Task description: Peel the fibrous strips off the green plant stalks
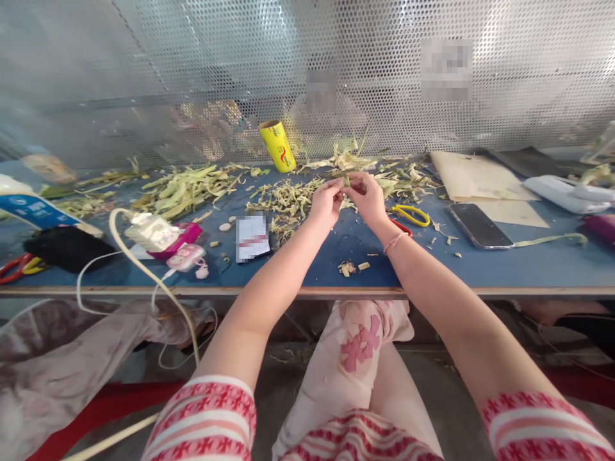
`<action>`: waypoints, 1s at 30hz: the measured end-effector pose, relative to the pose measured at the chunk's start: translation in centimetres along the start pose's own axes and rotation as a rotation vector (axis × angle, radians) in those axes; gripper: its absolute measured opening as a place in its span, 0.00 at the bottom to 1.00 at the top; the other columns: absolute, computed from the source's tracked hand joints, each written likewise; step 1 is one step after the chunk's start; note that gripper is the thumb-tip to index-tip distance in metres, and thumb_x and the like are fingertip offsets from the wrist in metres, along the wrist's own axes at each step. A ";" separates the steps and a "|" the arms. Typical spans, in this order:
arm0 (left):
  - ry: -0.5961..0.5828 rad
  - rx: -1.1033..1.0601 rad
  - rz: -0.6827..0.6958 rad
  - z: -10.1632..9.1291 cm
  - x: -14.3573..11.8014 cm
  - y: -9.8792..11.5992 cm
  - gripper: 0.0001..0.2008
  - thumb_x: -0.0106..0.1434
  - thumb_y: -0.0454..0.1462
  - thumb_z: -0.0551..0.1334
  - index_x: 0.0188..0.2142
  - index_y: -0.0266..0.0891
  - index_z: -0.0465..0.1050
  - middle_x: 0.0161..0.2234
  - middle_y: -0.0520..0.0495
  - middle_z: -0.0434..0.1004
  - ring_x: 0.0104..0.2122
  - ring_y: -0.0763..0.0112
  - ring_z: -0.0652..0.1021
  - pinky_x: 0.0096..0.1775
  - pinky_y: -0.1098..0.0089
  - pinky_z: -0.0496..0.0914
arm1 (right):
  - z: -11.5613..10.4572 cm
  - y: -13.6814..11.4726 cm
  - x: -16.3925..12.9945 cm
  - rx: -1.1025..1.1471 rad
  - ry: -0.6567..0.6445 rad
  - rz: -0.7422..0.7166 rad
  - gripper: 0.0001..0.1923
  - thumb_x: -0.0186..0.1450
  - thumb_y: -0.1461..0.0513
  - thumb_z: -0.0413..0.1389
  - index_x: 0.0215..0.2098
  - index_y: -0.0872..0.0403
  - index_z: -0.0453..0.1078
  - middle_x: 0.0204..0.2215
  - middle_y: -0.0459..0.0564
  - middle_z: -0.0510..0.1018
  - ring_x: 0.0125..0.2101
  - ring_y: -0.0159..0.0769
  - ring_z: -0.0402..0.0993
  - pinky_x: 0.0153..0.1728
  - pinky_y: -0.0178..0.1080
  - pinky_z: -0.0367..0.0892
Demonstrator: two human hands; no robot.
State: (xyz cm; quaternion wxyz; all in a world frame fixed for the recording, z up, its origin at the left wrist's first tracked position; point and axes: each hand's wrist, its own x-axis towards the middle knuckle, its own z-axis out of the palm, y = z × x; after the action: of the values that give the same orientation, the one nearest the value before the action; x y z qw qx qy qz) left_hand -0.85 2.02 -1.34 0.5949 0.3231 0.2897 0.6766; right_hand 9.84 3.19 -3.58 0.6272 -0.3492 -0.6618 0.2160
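Observation:
My left hand (328, 203) and my right hand (368, 197) meet over the blue table, fingertips pinched together. Between them is a small greenish plant piece (346, 182), mostly covered by the fingers. Just left of my left hand spreads a pile of short, pale green dried plant bits (288, 200). Longer dried strips (401, 186) lie behind and to the right of my right hand. Scissors with yellow and red handles (412, 216) rest by my right wrist, partly hidden by it. A few pale scraps (346, 268) lie nearer the table edge.
A yellow cardboard tube (278, 146) stands against the perforated metal panel (384, 83). To the left are a heap of long husk strips (185, 191), a phone-like item (252, 238) and a charger with cables (156, 232). On the right lie a smartphone (480, 225) and brown paper (480, 178).

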 end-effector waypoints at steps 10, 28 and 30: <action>-0.097 0.199 -0.065 0.1 -1.1 0.2 0.04 0.59 0.34 0.65 0.28 0.39 0.73 0.22 0.56 0.73 0.22 0.79 0.74 0.32 0.74 0.69 | -0.9 1.0 1.0 0.011 -0.012 0.101 0.27 0.64 0.38 0.46 0.25 0.51 0.60 0.21 0.42 0.62 0.26 0.29 0.62 0.31 0.35 0.63; -0.075 0.242 -0.185 0.5 -1.5 1.2 0.07 0.61 0.29 0.60 0.27 0.38 0.67 0.21 0.55 0.72 0.20 0.77 0.75 0.28 0.75 0.71 | -1.5 -1.2 0.8 0.306 -0.184 0.246 0.20 0.57 0.47 0.62 0.26 0.51 0.62 0.15 0.37 0.60 0.15 0.23 0.54 0.17 0.32 0.53; -0.068 0.233 -0.183 0.6 -1.5 1.2 0.07 0.62 0.29 0.59 0.27 0.37 0.67 0.20 0.54 0.72 0.20 0.78 0.75 0.28 0.75 0.71 | -1.3 -1.0 0.7 0.318 -0.158 0.265 0.21 0.57 0.47 0.62 0.25 0.51 0.60 0.15 0.36 0.59 0.15 0.22 0.53 0.17 0.32 0.53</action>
State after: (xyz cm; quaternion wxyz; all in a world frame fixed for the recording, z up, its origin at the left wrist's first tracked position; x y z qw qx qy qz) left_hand -1.00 0.39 -0.19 0.6221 0.3850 0.3741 0.5699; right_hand 10.96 2.84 -2.17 0.5866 -0.3118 -0.6148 0.4251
